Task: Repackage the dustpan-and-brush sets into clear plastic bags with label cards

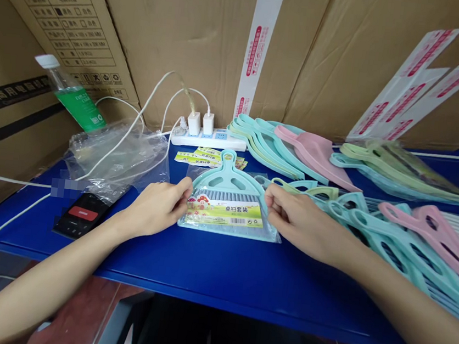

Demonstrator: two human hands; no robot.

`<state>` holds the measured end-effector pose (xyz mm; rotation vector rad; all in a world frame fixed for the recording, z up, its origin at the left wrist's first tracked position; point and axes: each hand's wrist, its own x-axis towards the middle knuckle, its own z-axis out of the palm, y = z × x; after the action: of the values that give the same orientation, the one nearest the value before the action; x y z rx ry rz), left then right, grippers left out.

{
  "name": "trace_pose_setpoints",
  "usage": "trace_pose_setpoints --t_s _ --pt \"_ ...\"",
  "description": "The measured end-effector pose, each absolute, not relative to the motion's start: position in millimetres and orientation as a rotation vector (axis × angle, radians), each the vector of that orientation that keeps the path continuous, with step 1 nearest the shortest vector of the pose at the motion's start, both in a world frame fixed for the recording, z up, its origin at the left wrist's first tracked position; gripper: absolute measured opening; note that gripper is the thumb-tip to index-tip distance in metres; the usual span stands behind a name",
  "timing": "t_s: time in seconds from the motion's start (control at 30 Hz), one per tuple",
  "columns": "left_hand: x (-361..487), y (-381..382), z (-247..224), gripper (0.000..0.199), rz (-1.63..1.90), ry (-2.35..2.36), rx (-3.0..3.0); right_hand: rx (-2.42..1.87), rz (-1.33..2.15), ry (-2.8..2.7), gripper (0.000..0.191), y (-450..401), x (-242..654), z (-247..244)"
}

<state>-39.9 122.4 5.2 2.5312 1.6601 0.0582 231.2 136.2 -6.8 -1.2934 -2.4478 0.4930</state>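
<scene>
A light-blue dustpan (226, 165) with a small brush lies flat on the blue table, its handle pointing away from me. Across its bristles sits a yellow-green label card (229, 211), and clear plastic film covers the set. My left hand (159, 204) is closed at the left edge, fingers pinching the plastic bag. At the right edge my right hand (297, 215) is closed too, its fingertips gripping the plastic bag.
Stacked dustpans (314, 151) and several brushes (424, 244) cover the right side. Behind are a power strip (217, 138), label cards (198, 158) and cardboard boxes (211, 37). Plastic bags (111, 153), a bottle (80, 106), a phone (82, 215) and white cables are at left.
</scene>
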Motion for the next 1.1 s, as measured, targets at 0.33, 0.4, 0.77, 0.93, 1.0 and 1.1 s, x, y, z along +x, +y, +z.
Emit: trace_pose_setpoints --t_s 0.33,0.4,0.77,0.93,1.0,1.1 --pt "-40 123 7 0.006 0.010 1.690 2.510 -1.390 0.530 -2.451 0.009 136 231 -2" --pt "-40 123 7 0.006 -0.010 1.700 2.515 -1.413 0.530 -2.455 0.009 136 232 -2" --pt "-44 122 6 0.013 0.140 1.778 2.712 -1.305 0.162 -2.464 0.020 136 234 -2" --pt "-45 122 2 0.017 0.297 1.642 2.824 -1.033 -0.019 -2.582 0.029 134 230 -9" --pt "-45 121 2 0.021 0.318 1.591 2.871 -0.887 -0.033 -2.631 0.032 133 228 -11" --pt "-44 120 3 0.033 0.318 1.611 2.927 -0.763 -0.029 -2.672 0.034 133 226 -15"
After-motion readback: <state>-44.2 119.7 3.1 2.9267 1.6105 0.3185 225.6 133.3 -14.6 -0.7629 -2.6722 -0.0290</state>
